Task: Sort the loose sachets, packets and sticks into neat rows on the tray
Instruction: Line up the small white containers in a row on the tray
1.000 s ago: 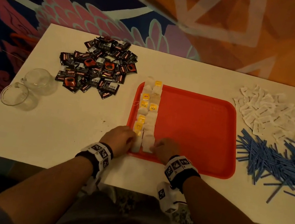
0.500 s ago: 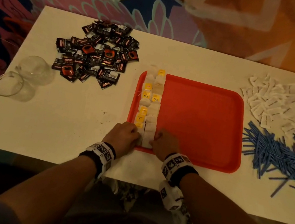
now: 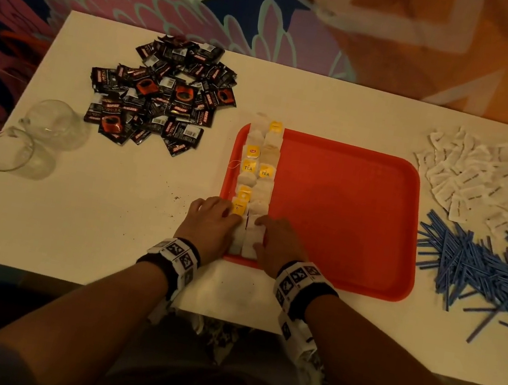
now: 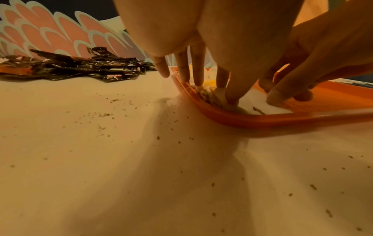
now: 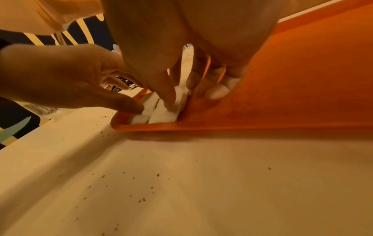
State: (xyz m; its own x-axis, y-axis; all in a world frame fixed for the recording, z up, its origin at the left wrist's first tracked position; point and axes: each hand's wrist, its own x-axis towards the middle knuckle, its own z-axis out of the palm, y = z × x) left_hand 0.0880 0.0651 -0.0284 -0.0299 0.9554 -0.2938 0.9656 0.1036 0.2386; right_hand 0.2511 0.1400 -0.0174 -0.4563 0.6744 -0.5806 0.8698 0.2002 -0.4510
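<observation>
A red tray [image 3: 343, 214] lies on the white table [image 3: 107, 218]. Two rows of tea bags [image 3: 257, 176], some with yellow tags, run along its left side. My left hand [image 3: 212, 222] presses straight fingers [image 4: 199, 76] onto the near end of the left row, by the tray rim [image 4: 262, 119]. On the other side, my right hand [image 3: 277, 243] touches the near white tea bags [image 5: 161, 113] with its thumb, its other fingertips [image 5: 218, 91] on the tray floor. Neither hand holds anything. Loose black sachets [image 3: 160, 102], white packets [image 3: 476, 182] and blue sticks [image 3: 485, 268] lie off the tray.
Two clear glass cups [image 3: 52, 121] [image 3: 10, 151] stand at the table's left edge. Dark crumbs [image 4: 101, 115] speckle the table near the tray. The black sachets [image 4: 80, 67] sit back left, the white packets and blue sticks at the right.
Both hands stay at the near end of the two tea bag rows, shifting only slightly along them. The head view has tilted and drifted.
</observation>
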